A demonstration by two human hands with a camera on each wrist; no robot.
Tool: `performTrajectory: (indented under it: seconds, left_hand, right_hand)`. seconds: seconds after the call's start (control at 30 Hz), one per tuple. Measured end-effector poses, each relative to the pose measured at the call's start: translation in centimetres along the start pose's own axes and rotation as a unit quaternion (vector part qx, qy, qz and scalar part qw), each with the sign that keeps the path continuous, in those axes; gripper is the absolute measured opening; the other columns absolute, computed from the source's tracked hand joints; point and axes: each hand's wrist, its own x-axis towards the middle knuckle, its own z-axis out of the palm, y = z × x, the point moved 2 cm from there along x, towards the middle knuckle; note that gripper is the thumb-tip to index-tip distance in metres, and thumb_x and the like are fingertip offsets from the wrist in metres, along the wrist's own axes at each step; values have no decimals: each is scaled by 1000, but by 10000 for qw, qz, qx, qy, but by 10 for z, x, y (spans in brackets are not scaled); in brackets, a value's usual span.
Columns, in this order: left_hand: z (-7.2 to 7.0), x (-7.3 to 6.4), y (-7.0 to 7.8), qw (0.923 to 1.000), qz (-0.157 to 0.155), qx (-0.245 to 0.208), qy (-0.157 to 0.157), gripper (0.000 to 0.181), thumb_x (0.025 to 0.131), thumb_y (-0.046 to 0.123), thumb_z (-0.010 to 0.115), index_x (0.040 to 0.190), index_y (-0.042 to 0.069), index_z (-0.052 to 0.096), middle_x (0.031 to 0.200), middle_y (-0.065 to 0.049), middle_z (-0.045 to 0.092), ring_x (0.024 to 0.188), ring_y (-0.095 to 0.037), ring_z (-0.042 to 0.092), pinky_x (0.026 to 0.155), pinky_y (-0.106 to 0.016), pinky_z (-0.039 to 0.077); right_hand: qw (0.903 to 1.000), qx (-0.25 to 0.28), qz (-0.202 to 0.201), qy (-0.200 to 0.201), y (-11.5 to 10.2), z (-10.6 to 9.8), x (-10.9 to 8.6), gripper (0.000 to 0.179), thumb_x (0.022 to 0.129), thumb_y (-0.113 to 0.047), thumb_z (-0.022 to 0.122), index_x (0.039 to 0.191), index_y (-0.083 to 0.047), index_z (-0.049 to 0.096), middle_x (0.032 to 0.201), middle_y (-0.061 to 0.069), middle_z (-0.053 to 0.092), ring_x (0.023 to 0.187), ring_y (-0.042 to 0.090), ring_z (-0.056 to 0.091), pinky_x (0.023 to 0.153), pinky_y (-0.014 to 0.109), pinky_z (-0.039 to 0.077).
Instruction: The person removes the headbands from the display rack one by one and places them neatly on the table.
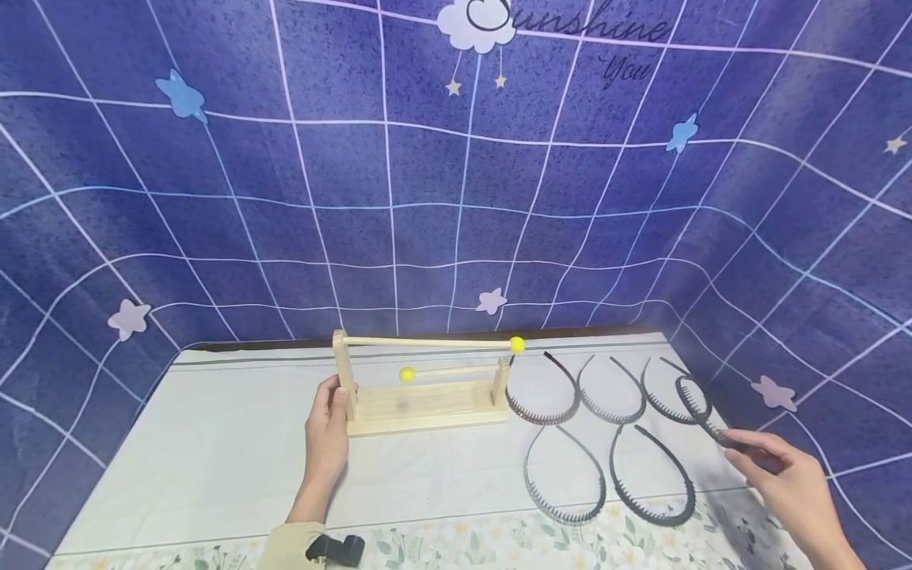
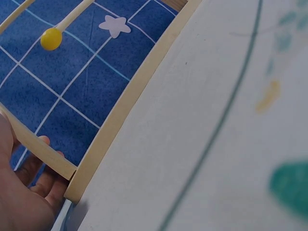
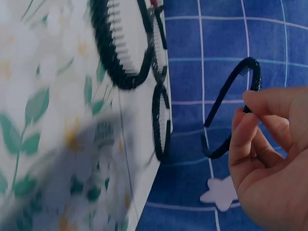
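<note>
A pale wooden stand (image 1: 427, 405) has two horizontal rods tipped with yellow balls, one high (image 1: 517, 344) and one low (image 1: 407, 374). My left hand (image 1: 326, 439) grips its left upright (image 2: 45, 150), the thumb in front and the fingertips showing past the far side in the left wrist view. At the right, my right hand (image 1: 794, 487) pinches a black toothed headband (image 3: 257, 77) between thumb and index finger. That band is raised over the table's right edge, its loop pointing away from the hand. No headband hangs on either rod.
Several toothed headbands lie in two rows right of the stand, among them a brownish one (image 1: 545, 418), a grey one (image 1: 570, 517) and a black one (image 1: 655, 518). A white cloth with a floral front (image 1: 442, 546) covers the table. Blue gridded curtain (image 1: 427, 237) rises behind and alongside.
</note>
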Motion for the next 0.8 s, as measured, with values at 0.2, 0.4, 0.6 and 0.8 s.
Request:
performTrajectory:
  seconds: [0.2,0.4,0.6,0.8]
  left_hand:
    - [0,0,-1,10000,20,-3,35,61,120,51,35,164,11,45,151,-20,62,145,-38,57,125,-55,43]
    - [-1,1,-2,10000,34,-27,43,60,120,50,36,164,10,46,152,-20,62,145,-38,57,125,-55,43]
    - [-2,1,-4,10000,59,-67,38,58,120,49,37,163,10,47,151,-20,63,145,-39,57,125,-56,42]
    - [-2,1,-4,10000,69,-4,44,59,120,50,37,163,10,47,151,-20,63,145,-39,57,125,-58,42]
  right_hand:
    - [9995,-135,-79,-256,18,-12,-3,26,98,0,84,124,-4,81,102,-31,70,81,-7,66,63,13,54]
    - [9961,-56,-174,-860,42,-17,-8,21,103,3,76,125,2,76,114,-37,66,94,-8,69,69,19,62]
    - [9925,34,-597,-1062,62,-15,-12,22,98,16,73,115,3,76,115,-30,66,95,-8,68,71,15,60]
    - [9837,-13,-1601,-814,71,-16,-12,44,78,32,76,104,-3,78,112,-19,70,103,-15,64,87,1,50]
